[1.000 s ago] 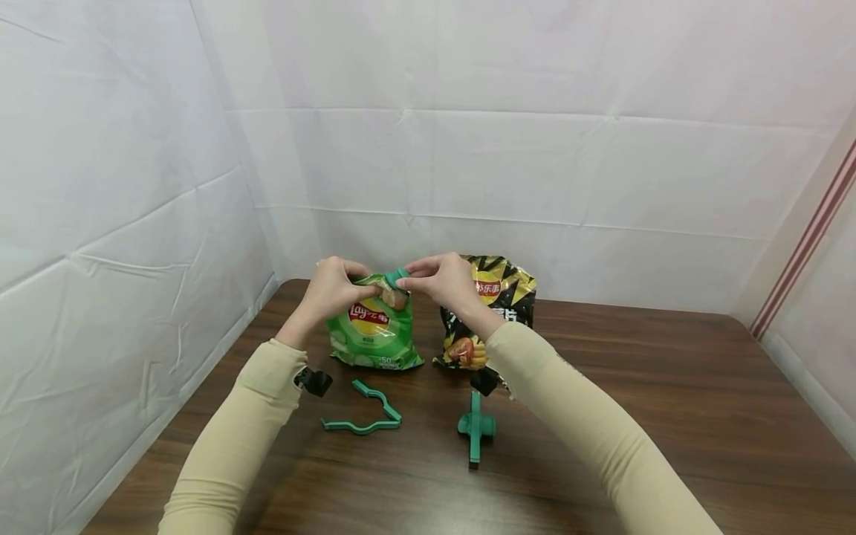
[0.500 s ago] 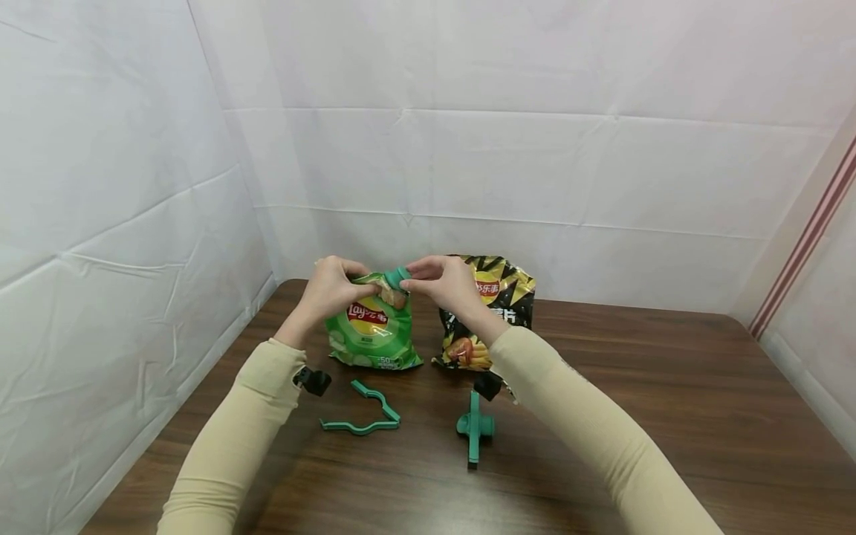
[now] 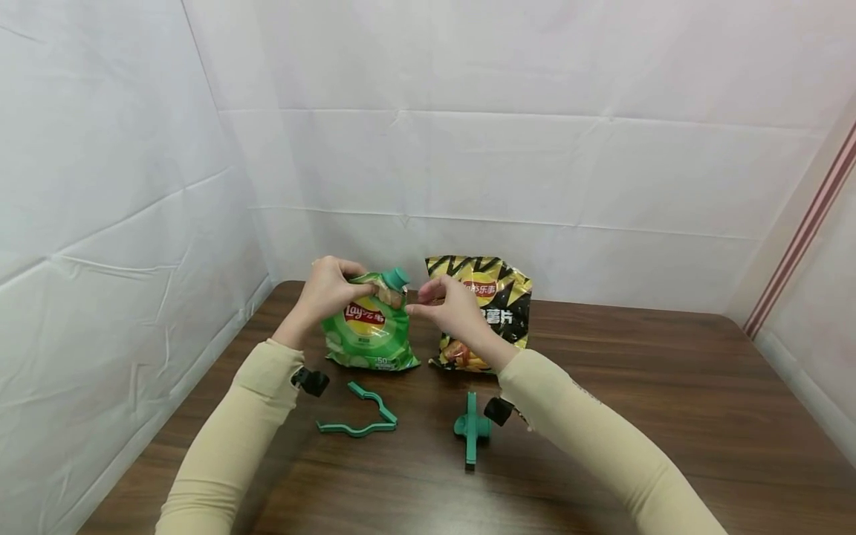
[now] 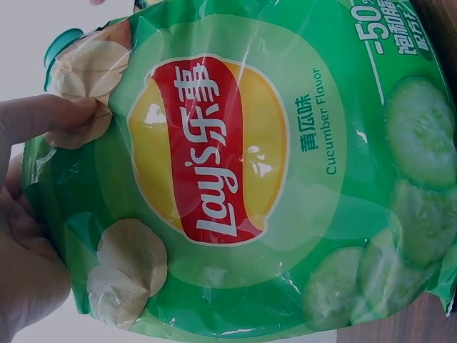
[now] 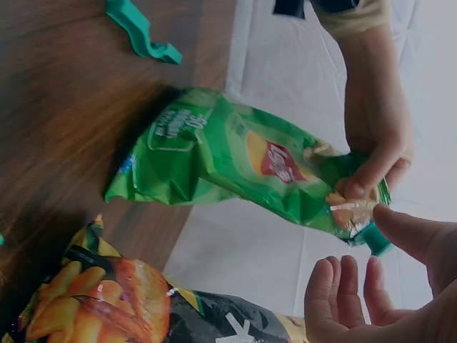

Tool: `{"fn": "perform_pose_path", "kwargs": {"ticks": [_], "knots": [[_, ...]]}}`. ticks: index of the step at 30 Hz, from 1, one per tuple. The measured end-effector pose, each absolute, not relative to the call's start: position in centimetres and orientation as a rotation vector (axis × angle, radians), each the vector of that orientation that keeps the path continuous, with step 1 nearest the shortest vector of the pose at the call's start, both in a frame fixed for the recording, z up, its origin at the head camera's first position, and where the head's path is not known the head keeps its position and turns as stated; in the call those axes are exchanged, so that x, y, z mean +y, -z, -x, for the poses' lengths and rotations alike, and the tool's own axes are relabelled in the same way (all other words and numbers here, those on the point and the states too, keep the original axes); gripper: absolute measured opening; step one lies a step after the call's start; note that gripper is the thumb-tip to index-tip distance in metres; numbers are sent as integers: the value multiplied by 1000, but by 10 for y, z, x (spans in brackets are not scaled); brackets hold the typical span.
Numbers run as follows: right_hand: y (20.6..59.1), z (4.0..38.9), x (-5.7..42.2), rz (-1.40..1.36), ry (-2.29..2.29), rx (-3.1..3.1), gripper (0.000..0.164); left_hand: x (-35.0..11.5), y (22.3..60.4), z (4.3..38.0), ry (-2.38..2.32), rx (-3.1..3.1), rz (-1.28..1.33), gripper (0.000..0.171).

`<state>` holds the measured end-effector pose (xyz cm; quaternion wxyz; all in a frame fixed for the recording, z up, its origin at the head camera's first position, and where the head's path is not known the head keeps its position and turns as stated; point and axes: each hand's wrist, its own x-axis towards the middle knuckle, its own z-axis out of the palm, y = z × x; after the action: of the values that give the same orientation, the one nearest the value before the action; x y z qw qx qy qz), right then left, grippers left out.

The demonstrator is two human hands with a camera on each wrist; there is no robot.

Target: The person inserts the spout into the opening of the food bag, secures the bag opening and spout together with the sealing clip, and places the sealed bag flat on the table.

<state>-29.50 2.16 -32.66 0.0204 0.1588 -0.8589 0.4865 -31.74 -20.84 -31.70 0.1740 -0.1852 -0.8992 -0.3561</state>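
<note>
A green Lay's chip bag stands on the table, its cucumber-flavor print showing in the left wrist view. My left hand pinches its top edge, thumb on the front. From the bag's upper right corner sticks up a teal screw cap or spout; how it is fixed to the bag is hidden. Just right of that corner is my right hand, with nothing held and its fingers loosely bent. In the right wrist view the thumb lies close to the cap, while the other fingers are apart from it.
A black and yellow chip bag stands upright behind my right hand. Nearer on the wooden table lie an unfolded teal bag clip and a folded teal clip with a round spout. White sheeting hangs behind the table.
My right hand has let go of the teal cap and moved a little down and right. The left hand keeps its hold on the green bag, and the cap stays at the corner.
</note>
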Motion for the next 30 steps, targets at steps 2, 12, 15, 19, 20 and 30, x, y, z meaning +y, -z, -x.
{"fn": "perform_pose_path", "kwargs": {"ticks": [2,12,15,19,20,30], "knots": [[328,290,21,-524,-1465,-2713,32,-209,317,318,1011,-2551,523,9],[340,275,14,-791,-1269,-2971,34,-208,315,319,987,-2553,519,9],[347,273,11,-821,-1279,-3010,36,-208,315,319,991,-2557,516,9],[352,267,6,-812,-1347,-3047,36,-207,314,317,991,-2558,508,9],[353,265,5,-811,-1357,-3054,36,-207,314,318,992,-2557,508,9],[371,252,-10,-804,-1426,-3110,34,-209,316,320,1015,-2551,523,9]]}}
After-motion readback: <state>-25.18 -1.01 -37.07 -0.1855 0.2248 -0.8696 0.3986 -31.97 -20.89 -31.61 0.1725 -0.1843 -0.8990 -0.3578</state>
